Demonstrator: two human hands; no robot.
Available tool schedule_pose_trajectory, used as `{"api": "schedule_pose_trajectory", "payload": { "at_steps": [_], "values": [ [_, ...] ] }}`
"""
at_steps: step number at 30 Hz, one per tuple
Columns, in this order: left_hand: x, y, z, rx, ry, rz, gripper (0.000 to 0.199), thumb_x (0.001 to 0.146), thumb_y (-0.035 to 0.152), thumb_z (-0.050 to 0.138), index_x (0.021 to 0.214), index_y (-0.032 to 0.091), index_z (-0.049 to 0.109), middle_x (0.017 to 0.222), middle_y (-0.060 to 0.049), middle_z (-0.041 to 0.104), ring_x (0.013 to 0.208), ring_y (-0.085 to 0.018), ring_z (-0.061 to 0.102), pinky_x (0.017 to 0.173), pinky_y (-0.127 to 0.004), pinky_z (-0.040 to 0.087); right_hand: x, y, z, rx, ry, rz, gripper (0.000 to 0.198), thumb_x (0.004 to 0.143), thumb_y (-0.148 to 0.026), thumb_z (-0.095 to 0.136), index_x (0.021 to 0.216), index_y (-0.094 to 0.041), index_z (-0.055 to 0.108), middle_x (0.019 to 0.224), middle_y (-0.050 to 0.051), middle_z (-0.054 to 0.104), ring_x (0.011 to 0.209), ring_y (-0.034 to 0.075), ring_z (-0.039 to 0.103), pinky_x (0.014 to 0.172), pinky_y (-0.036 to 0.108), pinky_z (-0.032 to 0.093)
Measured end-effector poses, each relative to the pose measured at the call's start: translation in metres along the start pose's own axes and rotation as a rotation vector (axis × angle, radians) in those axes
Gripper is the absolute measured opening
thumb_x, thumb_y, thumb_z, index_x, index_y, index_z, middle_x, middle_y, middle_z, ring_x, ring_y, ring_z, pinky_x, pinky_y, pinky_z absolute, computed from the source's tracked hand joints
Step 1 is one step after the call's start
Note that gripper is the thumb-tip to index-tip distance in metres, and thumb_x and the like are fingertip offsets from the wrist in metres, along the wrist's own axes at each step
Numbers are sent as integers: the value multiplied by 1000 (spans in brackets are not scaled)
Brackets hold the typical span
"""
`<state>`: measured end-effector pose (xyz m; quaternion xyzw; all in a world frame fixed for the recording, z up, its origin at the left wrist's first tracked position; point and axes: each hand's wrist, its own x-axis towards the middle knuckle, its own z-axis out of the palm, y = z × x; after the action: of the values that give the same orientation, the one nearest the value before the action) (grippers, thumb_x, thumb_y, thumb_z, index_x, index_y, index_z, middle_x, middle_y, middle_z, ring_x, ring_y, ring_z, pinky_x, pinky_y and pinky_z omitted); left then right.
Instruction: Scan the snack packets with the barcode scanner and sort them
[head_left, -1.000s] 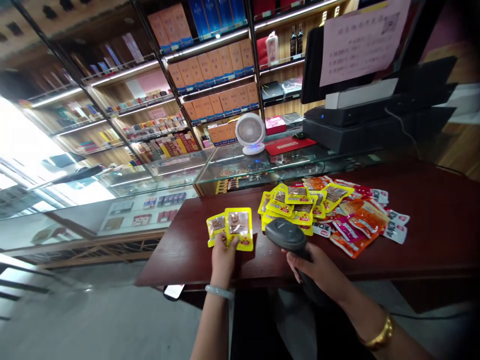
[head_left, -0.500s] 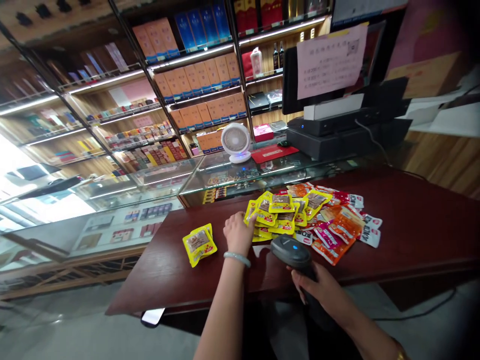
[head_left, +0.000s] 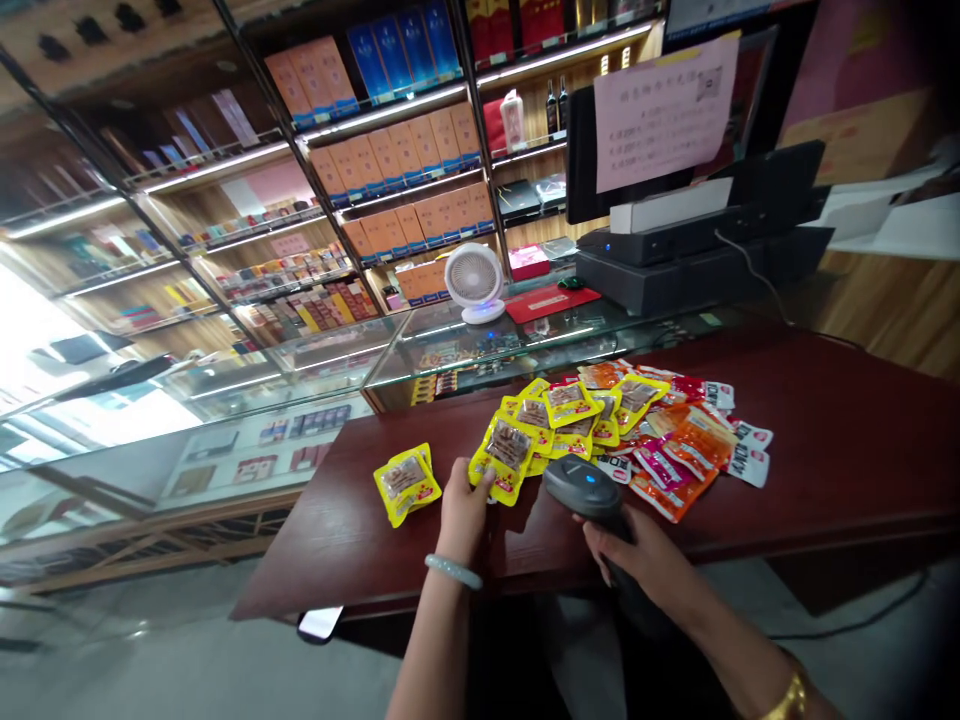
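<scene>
A yellow snack packet [head_left: 508,445] is pinched by the left hand [head_left: 463,508], barcode scanner [head_left: 581,488] clasped by the right hand [head_left: 637,550], stack [head_left: 406,482] apparently set aside leftward, heap [head_left: 652,440] remaining rightward.

Pink sheet [head_left: 664,125]: hung on the dark screen [head_left: 581,170], a heading in Chinese characters and several lines below, too soft for me to read with certainty; a square code [head_left: 709,84] sits at its upper right.
White packets [head_left: 750,458]: big black Chinese characters beside a red round mark, 口 seemingly among them; the rest escapes me.
Yellow packets [head_left: 568,402]: small red print along the lower edges, unreadable from here.
Orange boxes [head_left: 394,155]: a small dark mark on each front, illegible.
Red mat [head_left: 577,299]: a pale printed strip, blurred.
</scene>
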<state>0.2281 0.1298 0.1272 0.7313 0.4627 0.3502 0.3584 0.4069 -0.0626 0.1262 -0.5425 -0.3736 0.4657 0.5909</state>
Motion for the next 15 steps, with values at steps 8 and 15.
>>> {"api": "schedule_pose_trajectory", "payload": {
  "at_steps": [8,15],
  "values": [
    [-20,-17,-38,13,142,-45,28,78,47,62,82,22,50,73,1,58,68,-17,56,66,-29,45,9,-5,25,43,-94,-22,45,84,-59,68,92,-16,57,57,-6,54,47,10,48,49,25,38],
    [-4,-42,-79,228,345,-278,34,84,46,58,107,20,52,96,-9,68,87,-25,66,76,-36,50,7,-7,27,73,-98,-6,46,81,-59,71,88,-16,57,57,-6,53,47,10,47,49,25,37]
  ]
}}
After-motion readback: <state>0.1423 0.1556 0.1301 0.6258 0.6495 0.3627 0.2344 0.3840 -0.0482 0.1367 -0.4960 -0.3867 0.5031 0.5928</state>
